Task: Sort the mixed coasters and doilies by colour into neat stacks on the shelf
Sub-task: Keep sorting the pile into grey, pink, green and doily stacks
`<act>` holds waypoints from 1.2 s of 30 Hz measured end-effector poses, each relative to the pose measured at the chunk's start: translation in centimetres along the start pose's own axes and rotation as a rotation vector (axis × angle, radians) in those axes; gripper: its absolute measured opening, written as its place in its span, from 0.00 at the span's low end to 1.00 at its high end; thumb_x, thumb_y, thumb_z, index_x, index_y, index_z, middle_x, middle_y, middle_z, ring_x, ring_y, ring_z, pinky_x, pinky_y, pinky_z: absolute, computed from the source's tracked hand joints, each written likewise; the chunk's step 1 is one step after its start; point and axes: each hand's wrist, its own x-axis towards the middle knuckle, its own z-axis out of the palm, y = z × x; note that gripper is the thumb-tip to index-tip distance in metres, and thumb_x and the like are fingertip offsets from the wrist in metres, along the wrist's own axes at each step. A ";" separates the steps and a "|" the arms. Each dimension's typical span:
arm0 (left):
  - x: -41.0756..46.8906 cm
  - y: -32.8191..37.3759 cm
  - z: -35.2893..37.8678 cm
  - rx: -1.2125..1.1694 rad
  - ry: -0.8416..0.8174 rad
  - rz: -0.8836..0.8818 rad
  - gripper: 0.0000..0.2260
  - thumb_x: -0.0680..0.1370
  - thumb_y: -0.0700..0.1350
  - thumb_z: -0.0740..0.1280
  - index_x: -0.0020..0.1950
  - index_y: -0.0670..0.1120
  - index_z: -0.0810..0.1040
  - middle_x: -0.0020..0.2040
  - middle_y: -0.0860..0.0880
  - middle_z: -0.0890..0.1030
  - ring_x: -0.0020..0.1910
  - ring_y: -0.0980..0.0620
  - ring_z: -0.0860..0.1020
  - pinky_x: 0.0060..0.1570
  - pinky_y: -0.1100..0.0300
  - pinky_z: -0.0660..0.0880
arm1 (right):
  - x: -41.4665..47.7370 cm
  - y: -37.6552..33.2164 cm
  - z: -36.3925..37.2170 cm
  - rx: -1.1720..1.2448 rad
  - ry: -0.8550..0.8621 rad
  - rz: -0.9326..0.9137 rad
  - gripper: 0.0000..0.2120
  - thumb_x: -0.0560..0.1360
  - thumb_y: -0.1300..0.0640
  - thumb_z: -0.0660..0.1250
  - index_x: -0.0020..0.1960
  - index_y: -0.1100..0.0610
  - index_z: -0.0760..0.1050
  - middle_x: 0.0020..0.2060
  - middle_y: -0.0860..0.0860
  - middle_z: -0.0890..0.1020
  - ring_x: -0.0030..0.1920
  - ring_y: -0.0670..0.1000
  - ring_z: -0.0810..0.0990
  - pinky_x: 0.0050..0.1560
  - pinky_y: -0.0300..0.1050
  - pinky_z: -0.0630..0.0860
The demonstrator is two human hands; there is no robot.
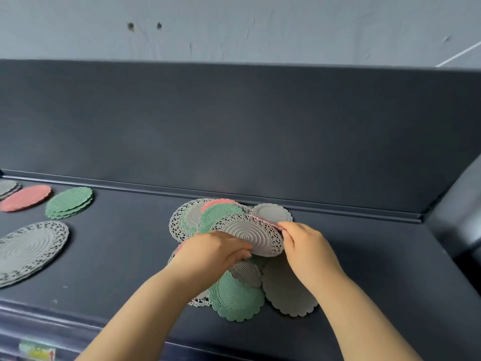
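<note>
Left hand [216,252] and right hand [305,244] pinch a grey lace doily [251,237] tilted over the mixed pile [236,300] on the shelf [364,269]; four sorted stacks lie left: grey stack [7,187], pink stack [26,198], green stack [69,203], lace stack [28,250]

Soft, even light is filling the scene; the pale wall [260,27] is showing bright, with its marks looking slightly smeared; the dark shelf [390,256] is soaking up light, only weak, soft-edged shadows lying on it; a faint sheen is glowing on its back panel [234,126]; wide-angle distortion is bending straight edges; the lower left corner and right edge are blurring out of focus.
</note>
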 end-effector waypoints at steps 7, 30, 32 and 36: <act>-0.9 -0.4 -3.3 0.039 0.246 -0.007 0.17 0.77 0.57 0.55 0.50 0.55 0.83 0.46 0.60 0.83 0.43 0.61 0.80 0.40 0.69 0.73 | 0.1 -2.8 -0.9 0.121 0.098 -0.068 0.13 0.78 0.57 0.59 0.60 0.51 0.76 0.49 0.50 0.82 0.47 0.53 0.79 0.43 0.47 0.76; -18.1 -27.1 -19.7 0.019 0.561 -0.149 0.15 0.78 0.51 0.59 0.49 0.45 0.82 0.44 0.59 0.80 0.44 0.63 0.76 0.45 0.70 0.71 | 3.7 -31.2 13.4 0.307 0.126 -0.108 0.12 0.77 0.59 0.59 0.57 0.49 0.77 0.40 0.41 0.78 0.38 0.43 0.74 0.37 0.27 0.67; -20.0 -30.1 -19.4 0.055 0.496 -0.137 0.18 0.78 0.53 0.59 0.49 0.44 0.83 0.48 0.54 0.83 0.48 0.58 0.78 0.51 0.65 0.72 | 3.8 -33.1 15.1 0.316 0.121 -0.102 0.13 0.77 0.58 0.59 0.58 0.49 0.76 0.44 0.42 0.80 0.42 0.43 0.77 0.41 0.31 0.70; -23.6 -33.7 -16.9 0.082 0.363 -0.073 0.20 0.79 0.56 0.57 0.48 0.45 0.84 0.49 0.53 0.83 0.53 0.56 0.77 0.57 0.64 0.71 | 3.4 -35.8 18.4 0.320 0.094 -0.065 0.13 0.77 0.58 0.60 0.59 0.49 0.76 0.49 0.44 0.81 0.48 0.45 0.79 0.48 0.41 0.75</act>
